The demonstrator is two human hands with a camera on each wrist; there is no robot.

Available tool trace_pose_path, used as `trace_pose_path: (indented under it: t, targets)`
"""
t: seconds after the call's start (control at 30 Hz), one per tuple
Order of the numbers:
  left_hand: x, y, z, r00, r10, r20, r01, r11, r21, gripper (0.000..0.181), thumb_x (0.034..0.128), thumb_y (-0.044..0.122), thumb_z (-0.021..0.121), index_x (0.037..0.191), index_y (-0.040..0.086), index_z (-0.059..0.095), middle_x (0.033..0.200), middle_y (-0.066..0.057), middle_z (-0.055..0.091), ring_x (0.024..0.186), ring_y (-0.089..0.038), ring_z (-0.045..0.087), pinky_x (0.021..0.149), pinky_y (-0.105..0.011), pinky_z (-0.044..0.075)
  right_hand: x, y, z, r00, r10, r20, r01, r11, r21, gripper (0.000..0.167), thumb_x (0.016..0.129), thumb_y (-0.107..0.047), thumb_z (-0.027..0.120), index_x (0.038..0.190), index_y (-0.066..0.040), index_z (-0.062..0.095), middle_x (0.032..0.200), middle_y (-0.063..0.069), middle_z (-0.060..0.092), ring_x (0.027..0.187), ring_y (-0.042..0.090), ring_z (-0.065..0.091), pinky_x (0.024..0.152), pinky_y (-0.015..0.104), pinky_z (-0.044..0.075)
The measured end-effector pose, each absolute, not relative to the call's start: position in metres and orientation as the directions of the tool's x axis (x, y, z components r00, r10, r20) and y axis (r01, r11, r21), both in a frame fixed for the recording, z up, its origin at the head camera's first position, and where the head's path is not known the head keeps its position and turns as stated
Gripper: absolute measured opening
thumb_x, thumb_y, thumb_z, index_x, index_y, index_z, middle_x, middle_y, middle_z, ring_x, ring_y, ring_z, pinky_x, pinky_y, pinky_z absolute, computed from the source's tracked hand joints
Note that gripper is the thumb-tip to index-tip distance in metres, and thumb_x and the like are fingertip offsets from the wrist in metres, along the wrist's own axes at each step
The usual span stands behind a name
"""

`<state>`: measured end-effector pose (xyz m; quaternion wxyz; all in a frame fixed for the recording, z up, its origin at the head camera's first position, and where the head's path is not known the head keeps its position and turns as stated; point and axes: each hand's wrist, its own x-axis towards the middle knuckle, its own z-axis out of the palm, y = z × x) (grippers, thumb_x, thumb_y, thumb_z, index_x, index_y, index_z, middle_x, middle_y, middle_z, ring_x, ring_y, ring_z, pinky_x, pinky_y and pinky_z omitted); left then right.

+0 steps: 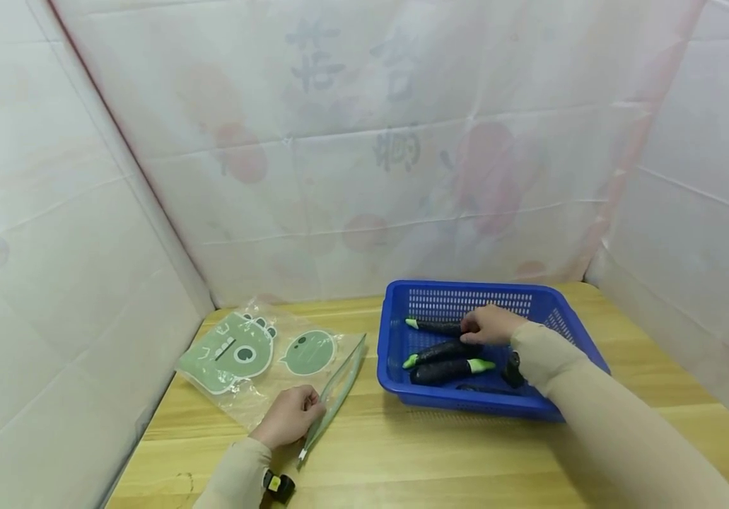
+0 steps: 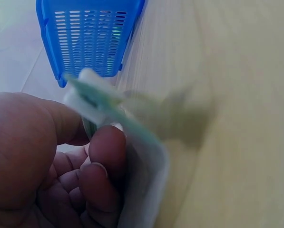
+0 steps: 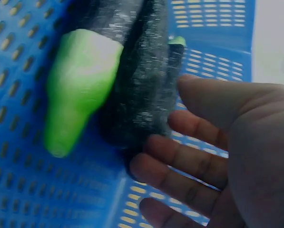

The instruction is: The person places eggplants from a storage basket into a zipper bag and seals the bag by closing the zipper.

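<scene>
On the left side of the table lies a clear zip bag point(image 1: 308, 351) printed with green cartoon figures. My left hand point(image 1: 289, 417) pinches the bag beside its green zip edge point(image 2: 146, 166), between thumb and curled fingers. The bag's mouth gapes slightly, and a white slider point(image 1: 302, 454) sits at its near end. Inside a blue basket point(image 1: 466, 404) lie several dark eggplants point(image 1: 442, 372) with green stem ends. My right hand point(image 1: 498, 325) reaches over the rearmost eggplant point(image 1: 435, 327). Its fingers look loosely extended in the right wrist view, beside dark eggplants; contact is unclear.
The wooden table point(image 1: 402, 466) carries the bag at left and the basket at right. White printed sheets point(image 1: 364, 177) enclose the table at the back and both sides. Part of the basket is hidden beneath my right sleeve point(image 1: 593, 389).
</scene>
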<state>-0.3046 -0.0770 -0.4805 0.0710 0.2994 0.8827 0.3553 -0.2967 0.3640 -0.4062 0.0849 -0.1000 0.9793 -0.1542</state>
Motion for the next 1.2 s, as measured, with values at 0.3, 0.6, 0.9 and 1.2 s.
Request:
trace_pose_path:
  t: [0.3, 0.6, 0.9, 1.2]
  targets:
    - [-0.3009, -0.0766, -0.4793, -0.812, 0.577, 0.087, 0.476, 0.57, 0.67, 0.017, 0.0931, 0.016, 0.061, 0.079, 0.009, 0.055, 0.057, 0.005, 0.049, 0.041, -0.007, 0.048, 0.042, -0.025, 0.041, -0.2904, 0.3582, -0.4097, -0.946, -0.206, -0.251, -0.131, 0.949, -0.286, 0.044, 0.088, -0.031, 0.07, 0.121, -0.003, 0.062, 0.11, 0.012, 0.064, 0.097, 0.026, 0.062, 0.08, 0.046, 0.05]
    - [-0.2995, -0.0745, -0.4787, -0.811, 0.577, 0.091, 0.479, 0.569, 0.668, 0.016, 0.0932, 0.016, 0.061, 0.08, 0.009, 0.056, 0.058, 0.005, 0.049, 0.042, -0.007, 0.047, 0.042, -0.024, 0.04, -0.2889, 0.3594, -0.4097, -0.952, -0.186, -0.241, -0.121, 0.958, -0.26, 0.047, 0.082, -0.031, 0.076, 0.118, -0.003, 0.064, 0.109, 0.011, 0.065, 0.095, 0.026, 0.062, 0.077, 0.045, 0.051]
    - [-0.3012, -0.0749, -0.4782, -0.812, 0.577, 0.093, 0.478, 0.564, 0.673, 0.015, 0.0933, 0.017, 0.061, 0.081, 0.009, 0.057, 0.058, 0.005, 0.051, 0.042, -0.007, 0.049, 0.043, -0.024, 0.041, -0.2902, 0.3567, -0.4098, -0.957, -0.162, -0.242, -0.11, 0.971, -0.214, 0.047, 0.079, -0.031, 0.079, 0.114, -0.003, 0.067, 0.109, 0.011, 0.066, 0.096, 0.027, 0.063, 0.079, 0.045, 0.051]
    - [-0.3022, -0.075, -0.477, -0.82, 0.563, 0.101, 0.484, 0.589, 0.648, 0.014, 0.0921, 0.016, 0.062, 0.08, 0.009, 0.058, 0.058, 0.007, 0.049, 0.046, -0.006, 0.046, 0.046, -0.023, 0.039, -0.2944, 0.3565, -0.4126, -0.957, -0.143, -0.252, -0.093, 0.975, -0.201, 0.046, 0.079, -0.03, 0.079, 0.116, -0.005, 0.066, 0.113, 0.012, 0.066, 0.098, 0.027, 0.063, 0.08, 0.044, 0.052]
